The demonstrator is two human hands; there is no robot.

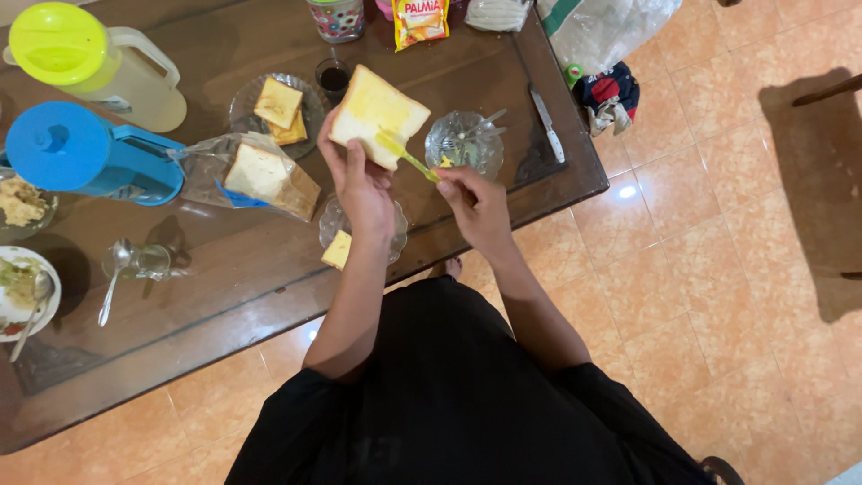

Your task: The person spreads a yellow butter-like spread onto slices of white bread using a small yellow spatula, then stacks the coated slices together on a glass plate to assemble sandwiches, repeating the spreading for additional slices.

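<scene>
The room had an orange tiled floor [718, 269], and a dark wooden table [224, 296] with a glass top stood at the person's front. The person wore black clothes and stood just beside the table edge.

The left hand [364, 184] was closed around the lower edge of a slice of white bread [377, 112], thumb on one side and fingers on the other, and it held the slice up above the table, tilted toward the person's face. It seemed to be held in this way so that the flat side was open for spreading. The right hand [476, 207] was closed on the handle of a small yellow spreader [406, 154], and the tip of the spreader touched the bread, which already looked yellowish on top.

A small glass bowl [464, 144] stood just beside the right hand, probably near for easy reach; a utensil lay in it. Under the left wrist was a glass plate [395, 238] with a small piece of bread. Farther left lay an open bag of bread [256, 175], and behind it a glass plate with two slices [278, 112]. A blue jug [81, 153] and a jug with a green lid [90, 63] stood at the far left. A table knife [546, 124] lay apart on the right, untouched.
</scene>
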